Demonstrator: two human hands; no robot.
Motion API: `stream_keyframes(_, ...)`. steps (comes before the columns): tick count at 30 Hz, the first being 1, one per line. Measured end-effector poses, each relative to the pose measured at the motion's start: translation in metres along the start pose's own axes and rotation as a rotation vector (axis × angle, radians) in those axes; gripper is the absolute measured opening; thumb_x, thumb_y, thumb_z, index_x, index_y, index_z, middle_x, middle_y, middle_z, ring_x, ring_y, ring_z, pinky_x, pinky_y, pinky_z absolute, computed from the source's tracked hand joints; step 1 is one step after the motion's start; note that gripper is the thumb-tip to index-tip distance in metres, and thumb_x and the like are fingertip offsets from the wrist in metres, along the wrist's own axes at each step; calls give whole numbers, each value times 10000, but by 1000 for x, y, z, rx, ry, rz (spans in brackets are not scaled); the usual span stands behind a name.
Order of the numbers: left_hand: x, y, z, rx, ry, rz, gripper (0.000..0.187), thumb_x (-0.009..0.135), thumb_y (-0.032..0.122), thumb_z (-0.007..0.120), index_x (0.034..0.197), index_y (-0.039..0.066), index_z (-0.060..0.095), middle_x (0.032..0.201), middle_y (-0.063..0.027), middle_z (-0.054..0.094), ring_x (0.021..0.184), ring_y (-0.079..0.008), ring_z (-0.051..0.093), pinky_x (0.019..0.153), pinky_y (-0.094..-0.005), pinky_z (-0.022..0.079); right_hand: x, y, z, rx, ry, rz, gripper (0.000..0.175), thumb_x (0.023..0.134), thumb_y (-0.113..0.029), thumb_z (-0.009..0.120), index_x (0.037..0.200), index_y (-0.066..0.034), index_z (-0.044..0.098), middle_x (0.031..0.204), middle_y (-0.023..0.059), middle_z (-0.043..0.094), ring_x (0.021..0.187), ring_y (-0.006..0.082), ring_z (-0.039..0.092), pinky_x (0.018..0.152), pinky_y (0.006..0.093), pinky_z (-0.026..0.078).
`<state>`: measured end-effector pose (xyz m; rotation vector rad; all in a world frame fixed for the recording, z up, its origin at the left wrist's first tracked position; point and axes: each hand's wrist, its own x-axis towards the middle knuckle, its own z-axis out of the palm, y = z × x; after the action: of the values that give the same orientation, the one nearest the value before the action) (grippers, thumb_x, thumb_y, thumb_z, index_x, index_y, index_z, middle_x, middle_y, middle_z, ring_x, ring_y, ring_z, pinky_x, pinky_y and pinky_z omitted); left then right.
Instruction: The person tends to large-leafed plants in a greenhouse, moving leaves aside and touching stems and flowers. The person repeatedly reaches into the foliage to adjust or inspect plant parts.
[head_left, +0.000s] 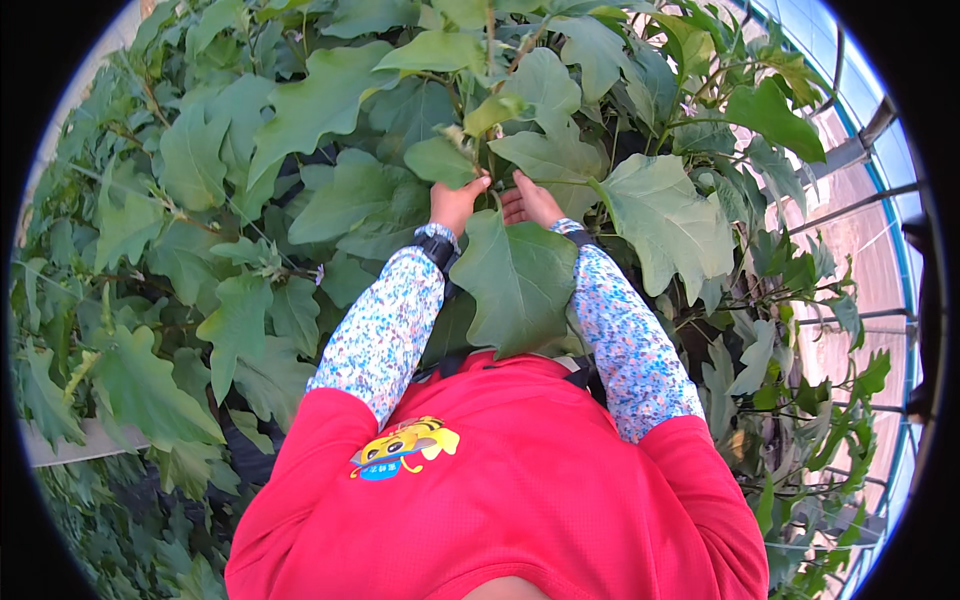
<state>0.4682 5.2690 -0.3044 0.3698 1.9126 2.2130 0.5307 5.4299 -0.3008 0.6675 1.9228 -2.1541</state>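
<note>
My left hand (454, 204) reaches in among the leaves of an eggplant plant, its thumb at a stem in the middle of the foliage. Its other fingers are mostly hidden, so what it grips cannot be told. Just across the stem is my right hand (531, 201), palm turned inward, thumb apart from the fingers and nothing visible in it. A broad lobed eggplant leaf (517, 281) hangs below and between both hands, over part of the right fingers. Another large leaf (664, 217) spreads to the right of my right hand. A small leaf (441, 161) sits just above the left.
Dense eggplant foliage (172, 150) fills the left and far side, with a small purple flower (319, 274) and thin support strings. At right, metal frame bars (855, 210) and translucent greenhouse sheeting (832, 270) stand behind the plants. A pale strip (90, 441) shows at lower left.
</note>
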Motion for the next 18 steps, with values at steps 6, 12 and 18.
stream_keyframes(6,-14,-3,-3,-191,-56,-49,190,851,88,729,1019,16,677,928,-75,695,821,-145,646,752,-282,524,18,3,31,202,61,141,248,889,-268,521,825,-41,596,658,58,576,519,173,536,479,329,468)
stream_keyframes(12,-16,8,-12,64,-142,6,225,857,149,741,1030,17,686,933,-37,688,803,-100,621,725,-277,508,17,-1,26,224,-66,181,246,915,-263,509,827,-50,594,662,42,581,535,176,545,519,324,485)
stream_keyframes(18,19,8,-21,177,-279,115,243,858,36,666,1097,2,639,1003,-71,694,858,-165,660,750,-317,536,33,29,4,80,-62,-153,197,947,-188,516,917,-9,594,735,55,605,615,166,598,596,318,519)
